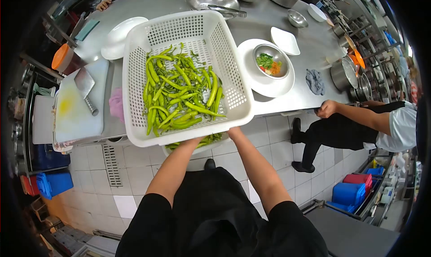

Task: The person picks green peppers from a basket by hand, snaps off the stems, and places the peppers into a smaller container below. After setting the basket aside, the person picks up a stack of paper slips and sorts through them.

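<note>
While the white basket (231, 86) of green peppers (182, 93) sits at eleven o'clock from me, I judge the step in hand to be handling it at the table's edge (274, 106), and any next move would call for level, even support. At its six-o'clock rim, the left hand (195, 141) and right hand (234, 131) reach underneath, fingers hidden, so I can't tell how spread or tight either grip is.

No readable text, label, brand, number or sign anywhere.

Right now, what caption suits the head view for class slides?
Two bare forearms reach to a white basket of green peppers.
</note>
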Action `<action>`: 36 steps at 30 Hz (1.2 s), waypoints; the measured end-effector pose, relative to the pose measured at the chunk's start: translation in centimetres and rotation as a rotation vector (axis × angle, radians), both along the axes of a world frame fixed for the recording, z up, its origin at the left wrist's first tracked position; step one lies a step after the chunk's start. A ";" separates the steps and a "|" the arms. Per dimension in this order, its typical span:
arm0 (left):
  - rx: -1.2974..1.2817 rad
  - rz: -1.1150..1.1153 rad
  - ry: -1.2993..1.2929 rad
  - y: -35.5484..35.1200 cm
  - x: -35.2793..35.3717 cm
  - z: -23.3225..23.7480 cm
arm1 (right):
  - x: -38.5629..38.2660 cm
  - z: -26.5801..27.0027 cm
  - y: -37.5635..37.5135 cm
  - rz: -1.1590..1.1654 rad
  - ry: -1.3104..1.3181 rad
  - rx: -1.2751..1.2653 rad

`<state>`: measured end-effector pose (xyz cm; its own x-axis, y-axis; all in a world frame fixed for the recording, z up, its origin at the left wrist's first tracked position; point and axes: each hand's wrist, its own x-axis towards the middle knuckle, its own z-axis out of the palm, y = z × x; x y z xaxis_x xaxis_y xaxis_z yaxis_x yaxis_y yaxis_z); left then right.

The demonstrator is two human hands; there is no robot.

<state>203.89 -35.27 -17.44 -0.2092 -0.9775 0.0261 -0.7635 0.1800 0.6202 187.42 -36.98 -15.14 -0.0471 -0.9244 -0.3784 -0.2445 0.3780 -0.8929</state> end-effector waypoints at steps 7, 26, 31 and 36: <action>0.063 0.090 0.027 -2.2 2.4 -1.3 | 0.6 -2.9 -4.1 0.095 0.442 -0.419; -0.306 -0.067 0.212 8.8 5.3 25.0 | -10.8 10.2 14.5 -0.171 -0.027 -0.224; -0.339 0.084 0.033 -3.5 11.0 28.1 | -4.9 20.6 8.6 -0.132 0.063 -0.710; -0.255 0.076 -0.150 -14.7 14.0 25.8 | 1.6 22.1 4.1 0.055 0.317 -0.989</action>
